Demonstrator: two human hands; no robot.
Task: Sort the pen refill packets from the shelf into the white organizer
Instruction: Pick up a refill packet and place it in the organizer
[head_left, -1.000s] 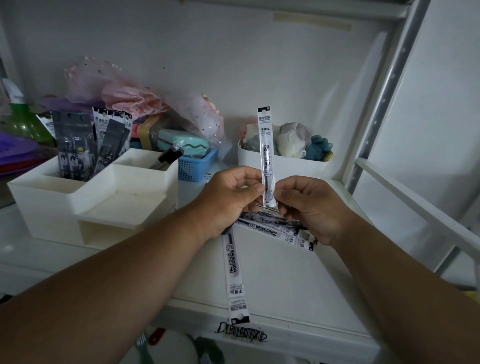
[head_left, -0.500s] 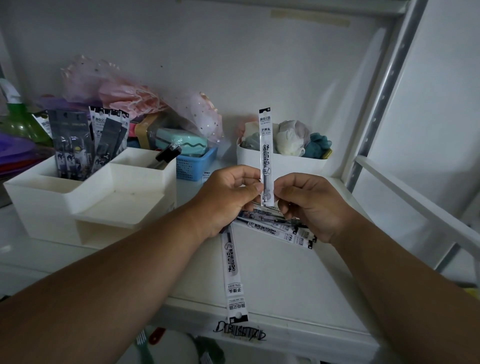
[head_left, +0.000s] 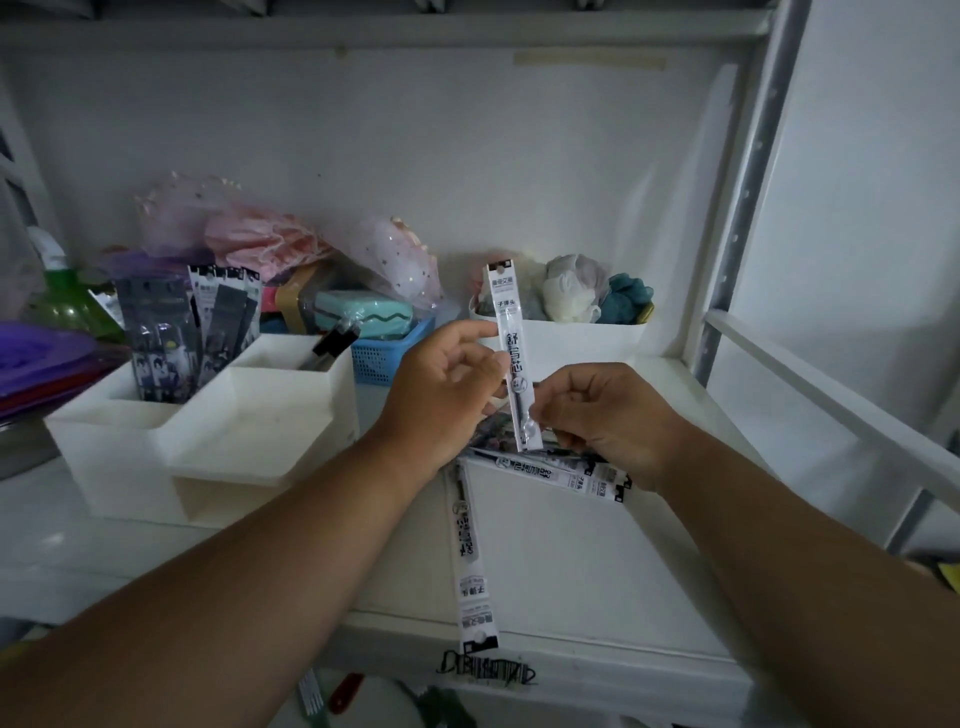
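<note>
At the centre of the frame, both hands held one refill packet upright above the shelf. The left hand pinched its middle between thumb and forefinger, the other fingers loosely curled. The right hand pinched the packet's lower end, fingers curled in. Under the hands lay a fanned pile of packets on the shelf, and a lone packet ran from the pile down to the shelf's front edge. Left of centre stood the white organizer, with dark packets standing in its back left compartment and a black pen in the back right one. Behind it sat a blue basket, and right of centre at the back a white bin.
</note>
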